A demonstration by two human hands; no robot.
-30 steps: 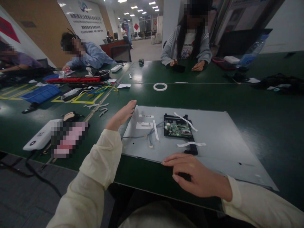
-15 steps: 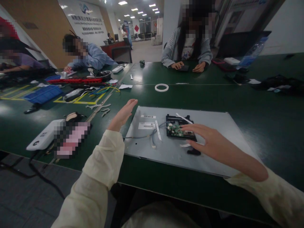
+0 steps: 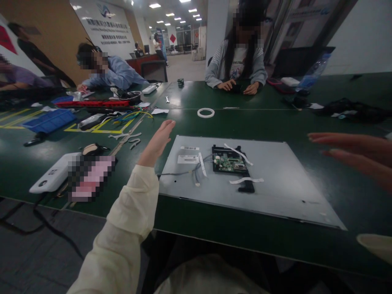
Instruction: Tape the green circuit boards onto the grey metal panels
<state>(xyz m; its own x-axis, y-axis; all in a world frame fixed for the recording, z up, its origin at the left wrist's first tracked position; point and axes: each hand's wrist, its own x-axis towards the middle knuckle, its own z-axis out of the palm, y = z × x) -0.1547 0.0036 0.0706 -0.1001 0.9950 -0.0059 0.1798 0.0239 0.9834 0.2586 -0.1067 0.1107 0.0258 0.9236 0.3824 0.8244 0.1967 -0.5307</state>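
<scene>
A flat grey metal panel (image 3: 275,175) lies on the green table before me. On its middle sits a green circuit board (image 3: 231,163) in a black plastic bracket (image 3: 247,185), with one white tape strip (image 3: 246,180) across the bracket's lower arm and another over its top corner. Grey cables (image 3: 196,173) run from the board to the panel's left side. My left hand (image 3: 159,141) is held at the panel's left edge, fingers stretched out, holding nothing. Off to the right of the panel, my right hand (image 3: 358,151) is raised with fingers extended and apart, holding nothing; it is partly blurred.
A white tape ring (image 3: 206,112) lies behind the panel. To the left are a white power bank (image 3: 55,173), a blue tray (image 3: 50,121), grey scraps (image 3: 125,136) and wires. A small wrench (image 3: 167,99) lies farther back. A person (image 3: 235,69) sits across the table.
My right hand has moved from over the circuit board out to the right, past the panel. My left hand has stayed near the panel's left edge.
</scene>
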